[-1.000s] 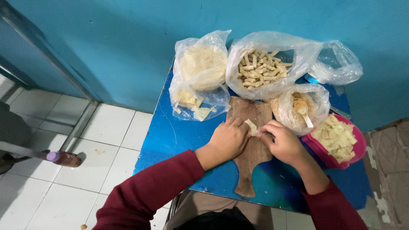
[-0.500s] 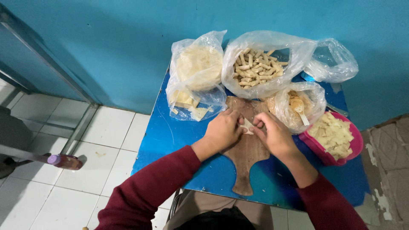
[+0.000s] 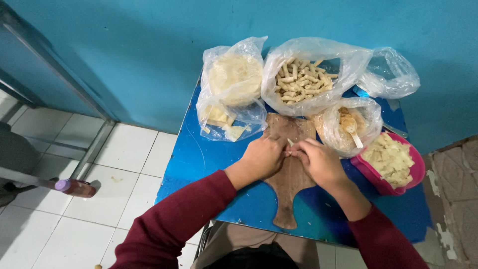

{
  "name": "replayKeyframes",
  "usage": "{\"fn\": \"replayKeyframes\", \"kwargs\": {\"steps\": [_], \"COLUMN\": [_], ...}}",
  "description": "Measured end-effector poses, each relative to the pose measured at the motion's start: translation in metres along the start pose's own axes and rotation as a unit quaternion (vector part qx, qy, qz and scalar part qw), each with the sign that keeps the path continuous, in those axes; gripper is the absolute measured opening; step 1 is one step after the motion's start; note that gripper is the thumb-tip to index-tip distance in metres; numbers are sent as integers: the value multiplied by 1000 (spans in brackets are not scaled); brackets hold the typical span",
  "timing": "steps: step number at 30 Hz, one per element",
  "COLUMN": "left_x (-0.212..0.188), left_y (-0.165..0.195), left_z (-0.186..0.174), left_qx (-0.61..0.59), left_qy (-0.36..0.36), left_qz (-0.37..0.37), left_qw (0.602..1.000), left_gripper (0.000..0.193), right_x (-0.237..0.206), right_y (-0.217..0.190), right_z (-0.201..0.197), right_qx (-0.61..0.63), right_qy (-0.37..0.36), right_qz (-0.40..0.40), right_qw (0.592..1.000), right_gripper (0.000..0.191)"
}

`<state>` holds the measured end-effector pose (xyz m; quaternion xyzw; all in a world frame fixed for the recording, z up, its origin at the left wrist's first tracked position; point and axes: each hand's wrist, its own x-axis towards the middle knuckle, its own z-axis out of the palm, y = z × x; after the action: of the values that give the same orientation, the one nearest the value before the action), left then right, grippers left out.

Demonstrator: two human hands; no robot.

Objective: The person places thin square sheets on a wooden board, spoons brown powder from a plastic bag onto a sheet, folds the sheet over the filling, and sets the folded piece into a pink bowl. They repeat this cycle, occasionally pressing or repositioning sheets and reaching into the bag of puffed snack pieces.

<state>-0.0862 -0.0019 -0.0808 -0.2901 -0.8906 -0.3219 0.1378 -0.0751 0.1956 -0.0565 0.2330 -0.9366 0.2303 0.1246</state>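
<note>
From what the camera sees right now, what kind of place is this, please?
Probably a small home or informal food-preparation corner. A low blue table stands against a blue wall on white floor tiles. Both hands work a pale piece on a wooden board, beside a bag of rolled sticks and a pink bowl.

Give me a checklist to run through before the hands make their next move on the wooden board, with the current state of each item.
1. Both hands on the piece: left hand and right hand meet over a small pale piece of dough: ok.
2. Wooden board lies flat on the blue table: ok.
3. Bag of finished rolls open and just behind the board: ok.
4. Spoon stands in the filling bag, beside the right hand: ok.
5. Pink bowl of pale cut pieces on the table's right side: ok.
6. Whether the piece is fully rolled shut: cannot tell, fingers cover it.
</note>
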Motion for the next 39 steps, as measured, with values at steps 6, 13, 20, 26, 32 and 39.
{"fn": "replayKeyframes", "kwargs": {"steps": [6,13,20,26,32,39], "left_x": [16,12,9,9,8,10], "left_y": [-6,-9,-10,-8,-9,-6], "left_z": [-9,-7,-4,0,-1,-3], "left_qx": [-111,-115,-70,-50,-41,-32], "left_qy": [-40,33,47,80,78,82], "left_qz": [-119,-45,45,22,45,29], "left_qw": [986,992,995,995,995,996], "left_gripper": [10,6,12,10,11,10], "right_x": [19,12,8,12,11,15], "right_y": [20,8,-4,-8,-9,-4], "right_z": [6,7,-2,-2,-3,7], "right_qx": [167,33,-63,-21,-26,-88], "right_qy": [-127,-23,-30,50,52,58], "right_qz": [223,49,10,-7,-36,-30], "right_qw": [952,998,998,999,998,994], "right_gripper": [12,9,17,12,11,11]}}
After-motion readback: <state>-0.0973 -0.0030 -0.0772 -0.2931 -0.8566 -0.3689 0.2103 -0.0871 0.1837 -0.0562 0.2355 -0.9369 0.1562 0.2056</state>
